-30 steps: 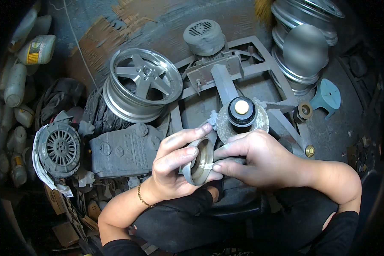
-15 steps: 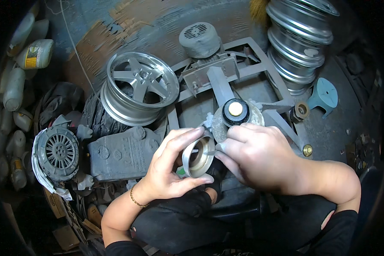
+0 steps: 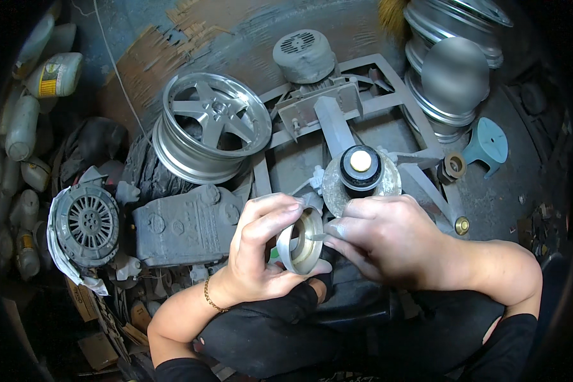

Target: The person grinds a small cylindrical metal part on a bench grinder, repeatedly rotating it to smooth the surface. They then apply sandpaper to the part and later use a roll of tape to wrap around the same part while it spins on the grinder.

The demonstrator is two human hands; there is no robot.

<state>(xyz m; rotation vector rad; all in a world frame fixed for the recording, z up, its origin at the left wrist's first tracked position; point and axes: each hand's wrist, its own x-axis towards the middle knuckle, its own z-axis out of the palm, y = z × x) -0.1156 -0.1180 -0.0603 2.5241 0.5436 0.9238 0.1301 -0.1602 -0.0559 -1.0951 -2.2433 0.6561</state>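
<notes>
My left hand [image 3: 251, 245] grips a pale metal ring [image 3: 307, 256] by its outer wall, fingers above and thumb below. The ring is tilted, with its hollow opening turned toward my right hand [image 3: 391, 239]. That hand is closed in a pinch on a small thin grey piece [image 3: 316, 237], whose tip reaches the ring's opening. Most of the piece is hidden by my fingers, and I cannot make out its kind. Just beyond my hands stands a spindle with a black collar [image 3: 348, 172] and a cream-coloured top, over a round dusty plate [image 3: 391, 181].
A metal frame [image 3: 420, 114] with a motor [image 3: 304, 58] lies ahead. At left are a five-spoke wheel rim [image 3: 191, 149], a grey cover [image 3: 172, 229], a round vented machine [image 3: 90, 223] and several bottles [image 3: 57, 75]. Stacked rims [image 3: 420, 95] and a blue stool [image 3: 487, 143] stand right.
The ring has turned and dropped slightly, and the grey piece's tip sits a little lower at its opening. Both hands keep their grip. The whole view has shifted a little.
</notes>
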